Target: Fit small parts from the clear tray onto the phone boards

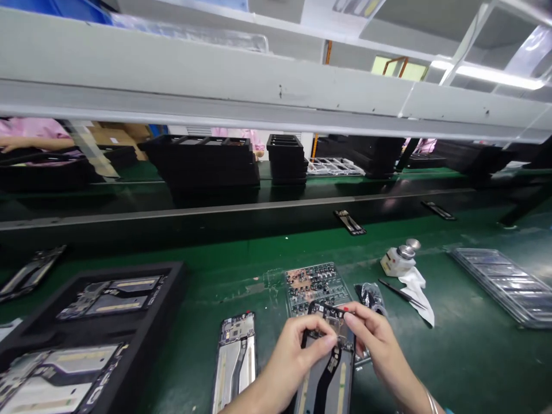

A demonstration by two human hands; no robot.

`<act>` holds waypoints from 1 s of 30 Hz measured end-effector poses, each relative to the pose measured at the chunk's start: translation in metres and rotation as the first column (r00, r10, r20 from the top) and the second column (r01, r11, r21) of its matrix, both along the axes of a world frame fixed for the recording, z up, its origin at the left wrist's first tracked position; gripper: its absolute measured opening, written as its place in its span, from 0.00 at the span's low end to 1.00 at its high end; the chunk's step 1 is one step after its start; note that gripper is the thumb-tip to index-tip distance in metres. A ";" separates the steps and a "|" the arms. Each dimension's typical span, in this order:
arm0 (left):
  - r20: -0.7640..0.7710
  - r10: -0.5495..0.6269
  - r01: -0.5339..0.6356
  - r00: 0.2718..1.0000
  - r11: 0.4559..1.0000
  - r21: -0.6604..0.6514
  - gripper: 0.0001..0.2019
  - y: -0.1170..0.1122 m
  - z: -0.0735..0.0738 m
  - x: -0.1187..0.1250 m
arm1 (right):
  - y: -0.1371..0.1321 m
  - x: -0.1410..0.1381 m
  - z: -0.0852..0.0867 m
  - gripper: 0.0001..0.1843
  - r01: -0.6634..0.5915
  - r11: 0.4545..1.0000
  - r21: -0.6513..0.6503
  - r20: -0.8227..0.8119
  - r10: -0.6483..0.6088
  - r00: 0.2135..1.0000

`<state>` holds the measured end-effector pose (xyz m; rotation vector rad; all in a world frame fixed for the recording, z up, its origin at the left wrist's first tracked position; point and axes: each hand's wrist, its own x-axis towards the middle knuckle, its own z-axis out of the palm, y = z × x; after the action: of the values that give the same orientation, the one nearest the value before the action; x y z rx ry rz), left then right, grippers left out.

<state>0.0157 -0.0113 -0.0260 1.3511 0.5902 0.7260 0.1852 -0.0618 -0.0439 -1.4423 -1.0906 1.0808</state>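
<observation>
An opened phone body (pixel 344 376), with a black flex cable down its middle, is tilted up in front of me. My right hand (pixel 375 333) grips its upper right edge, thumb on top near a small red spot. Over its upper board area, my left hand (pixel 302 351) has thumb and index finger pinched together; whatever lies between those fingertips is hidden. Just behind the phone body is a clear tray of small parts (pixel 308 282), partly covered by it. Another opened phone body (pixel 235 362) lies to the left of my left hand.
On the left, a black foam tray (pixel 168 299) carries opened phone bodies. A white dispenser bottle (pixel 397 261), tweezers (pixel 401 293) on a white wipe (pixel 425 307) and stacked clear trays (pixel 504 282) stand right. Black trays (pixel 211 167) are stacked beyond the ledge; people in pink sit behind.
</observation>
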 end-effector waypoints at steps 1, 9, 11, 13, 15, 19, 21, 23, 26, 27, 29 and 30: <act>-0.002 -0.001 0.001 1.000 1.000 -0.017 0.11 -0.002 -0.001 0.001 | 0.001 -0.001 -0.002 0.17 0.010 1.000 -0.004 -0.017 -0.010 1.000; 0.053 0.242 -0.246 0.969 0.963 0.112 0.05 0.010 -0.002 -0.004 | 0.003 0.002 -0.005 0.16 -0.058 0.992 -0.113 -0.196 0.035 0.980; 0.058 0.291 -0.296 0.955 0.917 0.266 0.04 0.014 -0.004 -0.007 | 0.004 0.001 -0.003 0.16 -0.082 0.986 -0.147 -0.231 0.046 0.972; 0.044 0.305 -0.297 0.951 0.870 0.394 0.05 0.016 -0.005 -0.008 | 0.003 -0.001 -0.001 0.17 -0.108 0.980 -0.169 -0.244 0.065 0.968; 0.032 0.306 -0.279 0.952 0.817 0.504 0.07 0.015 -0.007 -0.008 | 0.002 -0.004 0.000 0.17 -0.141 0.972 -0.188 -0.242 0.094 0.966; 0.037 0.310 -0.245 0.950 0.666 0.704 0.09 0.012 -0.006 -0.007 | 0.000 -0.007 0.001 0.18 -0.187 0.962 -0.199 -0.223 0.141 0.965; 0.061 0.285 -0.218 0.957 0.562 0.798 0.11 0.013 -0.004 -0.007 | -0.001 -0.007 0.000 0.17 -0.192 0.963 -0.191 -0.217 0.149 0.965; 0.080 0.253 -0.189 0.964 0.447 0.874 0.12 0.015 -0.001 -0.008 | -0.001 -0.007 0.000 0.16 -0.191 0.965 -0.180 -0.212 0.152 0.965; 0.085 0.237 -0.155 0.968 0.299 0.942 0.12 0.017 0.000 -0.010 | 0.000 -0.005 -0.001 0.17 -0.182 0.967 -0.179 -0.200 0.145 0.969; 0.074 0.237 -0.138 0.969 0.264 0.955 0.12 0.017 0.000 -0.011 | 0.000 -0.005 -0.001 0.17 -0.178 0.967 -0.181 -0.197 0.142 0.970; 0.018 0.238 -0.073 0.971 0.226 0.971 0.11 0.017 -0.001 -0.013 | 0.000 -0.004 -0.001 0.17 -0.175 0.968 -0.179 -0.192 0.140 0.971; -0.024 0.235 -0.027 0.972 0.214 0.976 0.10 0.017 -0.002 -0.014 | 0.000 -0.004 -0.001 0.17 -0.177 0.968 -0.176 -0.192 0.142 0.971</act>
<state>0.0019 0.0055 -0.0281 2.6367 0.3257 1.2423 0.1809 -0.0613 -0.0449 -1.3924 -1.0089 1.4359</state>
